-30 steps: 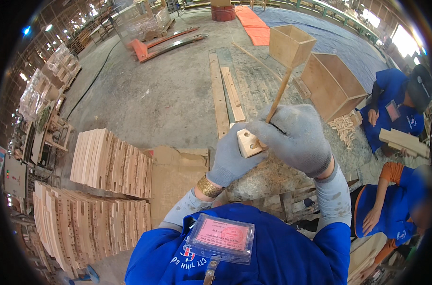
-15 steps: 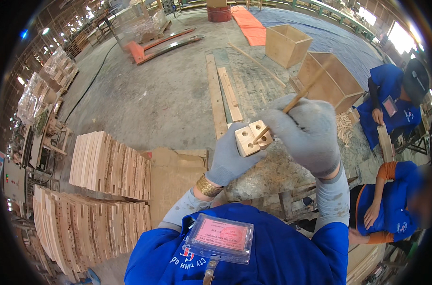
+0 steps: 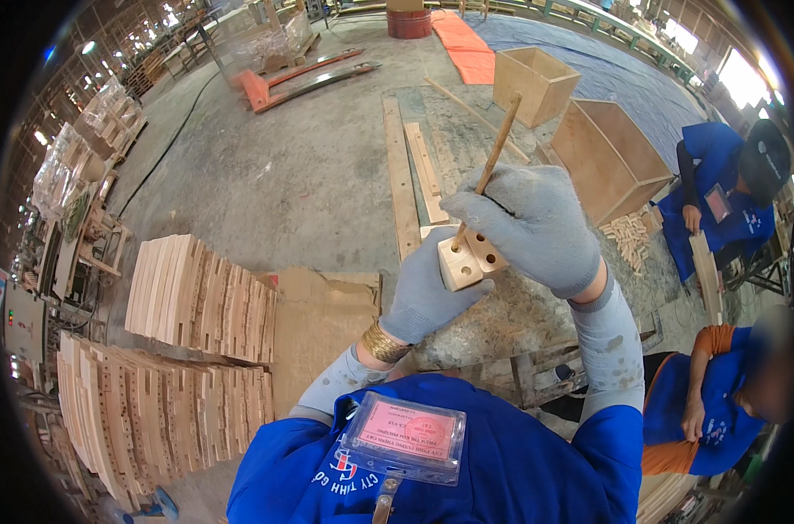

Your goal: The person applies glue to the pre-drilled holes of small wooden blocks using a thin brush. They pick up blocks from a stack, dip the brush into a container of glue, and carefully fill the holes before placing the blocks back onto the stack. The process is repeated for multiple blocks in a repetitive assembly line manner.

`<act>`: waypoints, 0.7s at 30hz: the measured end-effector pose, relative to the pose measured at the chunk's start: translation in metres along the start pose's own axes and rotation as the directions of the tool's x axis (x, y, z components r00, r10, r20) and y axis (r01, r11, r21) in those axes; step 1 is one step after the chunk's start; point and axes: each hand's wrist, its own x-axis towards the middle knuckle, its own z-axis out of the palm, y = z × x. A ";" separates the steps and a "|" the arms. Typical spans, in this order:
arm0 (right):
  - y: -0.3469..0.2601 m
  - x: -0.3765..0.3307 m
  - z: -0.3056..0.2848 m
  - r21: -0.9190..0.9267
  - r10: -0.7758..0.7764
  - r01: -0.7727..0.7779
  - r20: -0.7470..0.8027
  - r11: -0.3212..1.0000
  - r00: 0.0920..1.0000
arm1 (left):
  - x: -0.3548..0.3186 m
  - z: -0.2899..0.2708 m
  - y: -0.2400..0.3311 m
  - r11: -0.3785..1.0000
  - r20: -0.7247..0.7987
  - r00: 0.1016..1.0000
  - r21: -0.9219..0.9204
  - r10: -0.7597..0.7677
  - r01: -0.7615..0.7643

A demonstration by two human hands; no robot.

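My left hand [image 3: 427, 293], in a grey glove, grips a small pale wooden block [image 3: 468, 259] with several round holes in its end face. A thin wooden stick [image 3: 491, 162] is held in my gloved right hand [image 3: 536, 227], its lower tip pushed into one of the block's holes. The stick leans up and to the right. Both hands are held together in front of my chest, above a rough work surface [image 3: 493, 319] covered in sawdust.
Stacks of curved wooden slats [image 3: 196, 301] stand at my left, with cardboard [image 3: 314, 319] beside them. Long planks [image 3: 410, 175] and two open wooden boxes [image 3: 606, 153] lie on the concrete floor ahead. Two people in blue work at the right [image 3: 720, 201], [image 3: 711, 402].
The stick swung from leaning far right to more upright, and its tip now sits in a hole. The block's holed face turned toward me.
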 end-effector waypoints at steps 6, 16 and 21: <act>0.003 -0.009 -0.004 -0.418 -0.299 0.301 0.074 0.857 0.952 | -0.001 0.001 -0.006 1.000 0.007 1.000 -0.008 -0.014 0.014; -0.004 -0.021 -0.009 0.164 0.264 -0.229 -0.231 0.959 0.937 | 0.000 -0.002 0.000 0.999 0.022 1.000 -0.042 -0.018 0.019; 0.006 -0.026 -0.005 0.053 0.157 -0.150 -0.167 0.987 0.973 | 0.000 -0.001 0.001 0.997 0.048 0.998 -0.060 -0.039 0.042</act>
